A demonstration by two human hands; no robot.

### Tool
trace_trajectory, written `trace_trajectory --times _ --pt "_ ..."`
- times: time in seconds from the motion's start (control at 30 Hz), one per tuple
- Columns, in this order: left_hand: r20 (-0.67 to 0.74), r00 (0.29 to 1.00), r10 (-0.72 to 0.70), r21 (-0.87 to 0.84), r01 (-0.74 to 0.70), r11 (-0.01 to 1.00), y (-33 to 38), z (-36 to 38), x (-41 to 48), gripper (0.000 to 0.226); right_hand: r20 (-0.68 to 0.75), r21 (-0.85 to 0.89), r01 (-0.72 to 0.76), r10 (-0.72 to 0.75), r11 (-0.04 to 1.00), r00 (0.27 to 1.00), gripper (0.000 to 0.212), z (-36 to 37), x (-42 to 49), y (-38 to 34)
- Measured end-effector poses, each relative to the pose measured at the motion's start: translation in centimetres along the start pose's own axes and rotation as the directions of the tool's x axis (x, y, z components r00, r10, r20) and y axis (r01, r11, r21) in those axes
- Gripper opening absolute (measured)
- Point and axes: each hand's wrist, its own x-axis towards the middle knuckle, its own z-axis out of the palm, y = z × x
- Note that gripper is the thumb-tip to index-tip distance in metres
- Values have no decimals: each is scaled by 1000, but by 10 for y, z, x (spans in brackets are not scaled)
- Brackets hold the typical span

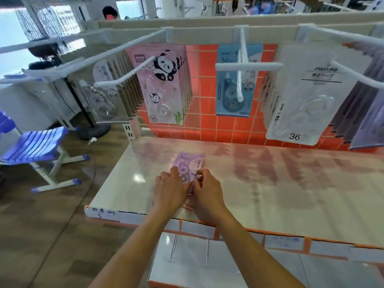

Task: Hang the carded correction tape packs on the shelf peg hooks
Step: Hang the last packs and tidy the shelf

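2 hands meet at the near end of a purple pack (188,161), which lies flat on the glossy shelf (270,183) below the hooks, its "36" end pointing away from the person; the left hand (170,190) has its fingers bent over the clear blister, the right hand (207,192) curls in at the pack's right edge, and the 2 touch side by side, clamped on the card as far as can be seen.

Likely trouble starts with the surface; a flat card on a slick top may skate away rather than lift, and prying at 1 corner could crease it. Above, the centre hook (242,65) carries a cross bar (249,66) near its tip, in front of the blue pack (226,100); a card brought up carelessly could catch that bar or go onto the wrong wire. Crowded rows such as the panda packs (164,86) leave little free wire, so a push there might knock the front card loose.

Much is hidden; the hands cover the pack's near half, so whether thumbs sit under the card cannot be told. Its hang hole is not discernible in the blur; most print is unreadable. No plainly matching purple row shows; the greyish packs (353,104) at the far right are cut off by the frame edge, so the proper hook is uncertain.
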Motion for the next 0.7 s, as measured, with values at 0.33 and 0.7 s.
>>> trace_trajectory --times 0.33,0.7 --pt "-46 989 141 -474 -146 869 24 -9 -19 64 -168 252 -113 158 961 973 34 -53 5 6" --pt "82 935 345 -602 -230 765 81 15 -61 72 -330 441 -14 176 897 927 15 -133 -17 46"
